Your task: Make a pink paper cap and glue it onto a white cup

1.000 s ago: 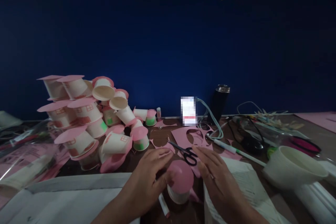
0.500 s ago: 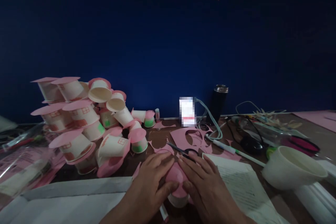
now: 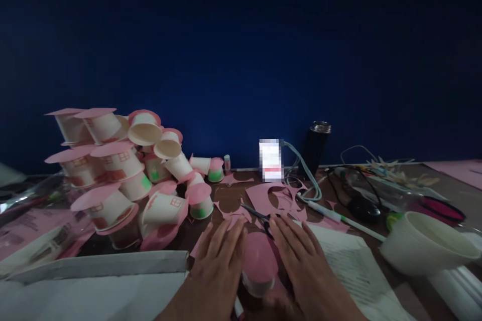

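Observation:
Between my hands stands a small white paper cup, upside down under a pink paper cone. My left hand lies at its left side, fingers stretched forward and holding nothing. On the other side, my right hand is also open, its fingers extended. Both hands are close beside the cup; whether either palm touches it I cannot tell. Just beyond the right fingertips lie scissors, partly hidden by that hand. A marker shows in part near my left wrist.
Pink-topped paper cups are piled at the left, behind a white box. Pink paper scraps lie mid-table. A dark bottle, a printed sheet, a glue gun-like white stick and a white cup are at the right.
My hands have moved apart from the pink cone top, which both covered at its edges before. Their thumbs no longer rest on it, and more of the cone shows.

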Demonstrator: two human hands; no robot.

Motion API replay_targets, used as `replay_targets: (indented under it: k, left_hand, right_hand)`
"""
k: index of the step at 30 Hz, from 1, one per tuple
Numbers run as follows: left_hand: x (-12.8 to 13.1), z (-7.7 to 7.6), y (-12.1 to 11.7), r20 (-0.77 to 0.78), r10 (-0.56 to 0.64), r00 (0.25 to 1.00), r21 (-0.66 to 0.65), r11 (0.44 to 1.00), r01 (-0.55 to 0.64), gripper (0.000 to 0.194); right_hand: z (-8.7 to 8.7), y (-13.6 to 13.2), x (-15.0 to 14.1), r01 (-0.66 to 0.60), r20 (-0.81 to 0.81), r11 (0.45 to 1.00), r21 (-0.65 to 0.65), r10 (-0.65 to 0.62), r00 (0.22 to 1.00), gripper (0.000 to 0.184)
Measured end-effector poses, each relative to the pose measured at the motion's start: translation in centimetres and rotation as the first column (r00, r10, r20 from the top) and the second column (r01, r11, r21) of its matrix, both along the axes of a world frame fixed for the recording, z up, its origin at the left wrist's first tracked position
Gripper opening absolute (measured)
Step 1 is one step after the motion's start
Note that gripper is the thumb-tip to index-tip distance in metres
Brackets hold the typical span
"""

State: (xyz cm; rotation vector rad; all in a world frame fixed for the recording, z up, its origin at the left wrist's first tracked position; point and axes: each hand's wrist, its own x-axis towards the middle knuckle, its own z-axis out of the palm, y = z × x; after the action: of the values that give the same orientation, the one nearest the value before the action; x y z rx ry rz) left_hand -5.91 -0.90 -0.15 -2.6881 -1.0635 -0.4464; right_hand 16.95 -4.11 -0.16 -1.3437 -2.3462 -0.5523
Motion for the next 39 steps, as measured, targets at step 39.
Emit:
replay_targets:
  k: [39]
  left_hand:
    - [1.5, 1.1, -0.1, -0.045, -0.05, 0.998, 0.216, 0.975, 0.059, 0.064]
  right_hand:
    - [-0.1, 0.0, -0.4, 0.003, 0.012, 1.0, 0.018, -0.003, 1.0, 0.078]
